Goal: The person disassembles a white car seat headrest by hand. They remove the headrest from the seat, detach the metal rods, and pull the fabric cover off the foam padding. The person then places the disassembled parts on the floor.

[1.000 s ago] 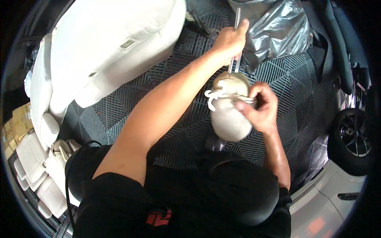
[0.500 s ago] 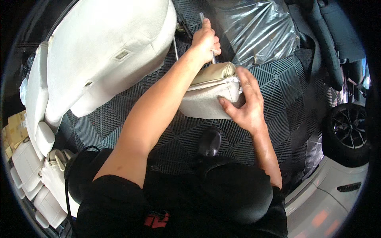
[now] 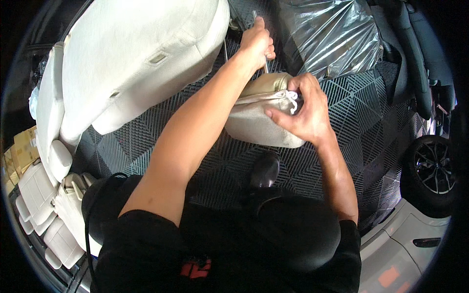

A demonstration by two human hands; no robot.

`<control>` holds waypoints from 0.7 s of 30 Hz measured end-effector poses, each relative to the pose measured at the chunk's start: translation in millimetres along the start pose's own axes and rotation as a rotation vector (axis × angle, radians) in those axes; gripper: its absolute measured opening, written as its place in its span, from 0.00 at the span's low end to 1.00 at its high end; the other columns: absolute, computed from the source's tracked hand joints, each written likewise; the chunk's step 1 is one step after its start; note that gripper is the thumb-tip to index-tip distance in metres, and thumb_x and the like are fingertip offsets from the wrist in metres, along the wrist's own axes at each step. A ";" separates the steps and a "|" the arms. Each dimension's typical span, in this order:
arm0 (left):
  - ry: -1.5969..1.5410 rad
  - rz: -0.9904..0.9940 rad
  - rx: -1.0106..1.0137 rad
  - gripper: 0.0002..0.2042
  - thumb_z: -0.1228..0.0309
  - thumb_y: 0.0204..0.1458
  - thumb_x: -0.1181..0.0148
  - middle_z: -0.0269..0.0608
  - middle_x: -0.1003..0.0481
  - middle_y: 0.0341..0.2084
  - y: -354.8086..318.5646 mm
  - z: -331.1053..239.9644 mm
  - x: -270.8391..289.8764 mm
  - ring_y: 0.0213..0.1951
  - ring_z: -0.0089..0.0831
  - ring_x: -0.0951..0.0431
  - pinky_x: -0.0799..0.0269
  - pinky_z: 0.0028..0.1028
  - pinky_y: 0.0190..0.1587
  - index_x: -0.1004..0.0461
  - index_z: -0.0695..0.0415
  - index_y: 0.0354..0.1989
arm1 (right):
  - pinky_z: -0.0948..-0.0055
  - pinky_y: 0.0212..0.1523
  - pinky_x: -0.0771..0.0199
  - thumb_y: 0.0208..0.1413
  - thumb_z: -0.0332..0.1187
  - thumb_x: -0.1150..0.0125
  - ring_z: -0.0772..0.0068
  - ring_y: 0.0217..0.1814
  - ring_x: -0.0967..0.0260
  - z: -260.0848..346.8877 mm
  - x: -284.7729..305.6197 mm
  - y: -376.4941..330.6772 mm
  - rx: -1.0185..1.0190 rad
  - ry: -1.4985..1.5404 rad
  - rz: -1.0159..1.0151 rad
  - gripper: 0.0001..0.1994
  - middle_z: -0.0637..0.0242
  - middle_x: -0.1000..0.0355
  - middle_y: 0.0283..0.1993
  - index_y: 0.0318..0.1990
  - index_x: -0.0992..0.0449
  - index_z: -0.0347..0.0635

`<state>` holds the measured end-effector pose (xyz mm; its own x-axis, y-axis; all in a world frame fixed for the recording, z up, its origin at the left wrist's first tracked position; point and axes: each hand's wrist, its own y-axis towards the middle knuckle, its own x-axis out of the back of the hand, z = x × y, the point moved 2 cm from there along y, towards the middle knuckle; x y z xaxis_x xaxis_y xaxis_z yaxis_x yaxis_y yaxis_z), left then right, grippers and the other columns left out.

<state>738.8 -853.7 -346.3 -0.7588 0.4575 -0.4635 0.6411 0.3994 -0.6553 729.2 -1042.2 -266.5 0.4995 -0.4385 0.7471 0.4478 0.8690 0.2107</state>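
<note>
A pale grey-beige car headrest [image 3: 261, 128] hangs over the floor in front of me. Its metal post [image 3: 267, 67] points away from my body, and my left hand [image 3: 257, 45] is wrapped round it in a fist. A second thin post shows further left, partly behind my forearm. My right hand [image 3: 312, 110] grips the right end of the headrest, thumb on the near face and fingers over the far side. Between that thumb and the fingers, a white cord-like edge [image 3: 292, 97] sticks out at the cover's seam. My left forearm hides the headrest's left end.
A large pale car seat [image 3: 141, 53] fills the upper left. Plastic-wrapped material [image 3: 337, 39] lies at the far right on the dark patterned floor [image 3: 361, 117]. A wheel [image 3: 432, 166] and a light-coloured car body [image 3: 400, 244] stand to the right. My shoe [image 3: 266, 168] is below the headrest.
My right hand has shifted its hold, its fingers now more bent around the headrest's end. More of the white cord-like edge shows. The left hand keeps its grip on the post.
</note>
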 end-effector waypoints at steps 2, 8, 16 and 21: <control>0.021 -0.073 -0.021 0.22 0.47 0.68 0.60 0.28 0.47 0.15 -0.7 0.0 -0.8 0.12 0.20 0.51 0.51 0.25 0.15 0.39 0.54 0.32 | 0.59 0.42 0.30 0.33 0.39 0.22 0.55 0.35 0.33 -1.0 -1.1 2.8 -0.013 -0.002 0.009 0.24 0.60 0.34 0.30 0.32 0.34 0.41; 0.079 -0.075 -0.035 0.22 0.47 0.68 0.57 0.29 0.45 0.14 4.8 5.7 -0.8 0.12 0.21 0.49 0.49 0.27 0.16 0.37 0.55 0.32 | 0.61 0.37 0.31 0.35 0.33 0.26 0.58 0.28 0.35 2.8 -8.2 -5.9 0.004 0.076 -0.098 0.18 0.63 0.36 0.24 0.25 0.35 0.42; 0.102 -0.175 -0.043 0.23 0.47 0.67 0.58 0.32 0.42 0.16 15.6 -2.4 8.1 0.11 0.23 0.48 0.49 0.28 0.15 0.38 0.55 0.30 | 0.58 0.51 0.27 0.39 0.32 0.29 0.50 0.48 0.29 14.4 -4.9 0.3 0.071 -0.002 -0.161 0.20 0.52 0.30 0.46 0.43 0.26 0.37; -0.005 -0.132 0.003 0.23 0.46 0.68 0.60 0.30 0.43 0.16 21.1 -11.7 24.9 0.12 0.22 0.48 0.48 0.28 0.16 0.38 0.55 0.31 | 0.57 0.63 0.30 0.41 0.33 0.31 0.44 0.63 0.34 23.8 -6.8 -4.3 0.139 0.035 -0.043 0.33 0.45 0.35 0.61 0.59 0.29 0.32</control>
<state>734.7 -824.6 -364.7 -0.8371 0.3973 -0.3759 0.5352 0.4534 -0.7127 706.2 -1037.4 -257.5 0.5089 -0.4817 0.7134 0.3638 0.8715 0.3289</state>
